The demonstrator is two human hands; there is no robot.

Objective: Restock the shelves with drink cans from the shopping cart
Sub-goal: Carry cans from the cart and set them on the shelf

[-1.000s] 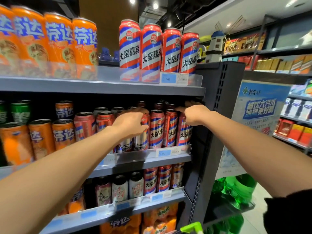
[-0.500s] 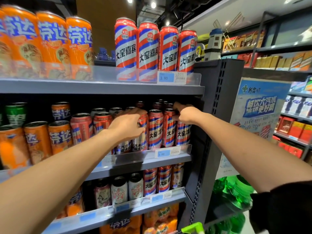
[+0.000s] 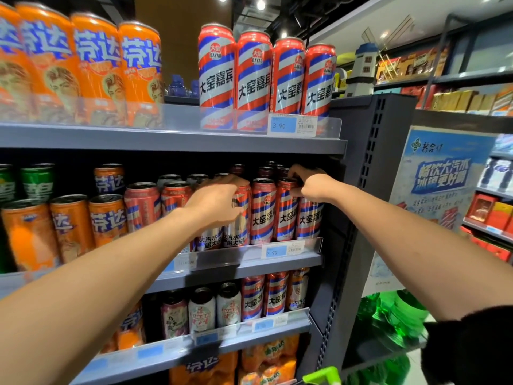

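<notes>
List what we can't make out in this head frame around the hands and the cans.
- Left hand, head view: its back faces the camera, hiding the fingers and the grip on the striped can.
- Right hand: fingers reach into shadow under the upper shelf; contact unclear.
- Back-row cans: dark, only tops show.
- Shopping cart: cut by bottom edge, only a green handle.

Red-striped cans (image 3: 263,212) — upright; middle shelf (image 3: 277,262)

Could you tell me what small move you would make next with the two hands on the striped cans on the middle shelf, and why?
Probably seat the can under the right hand fully into the right end of the striped row, then let go. That hand curls over a can top by the upright, and the left hand grips a front can. Both cans already look upright behind the shelf lip.
</notes>
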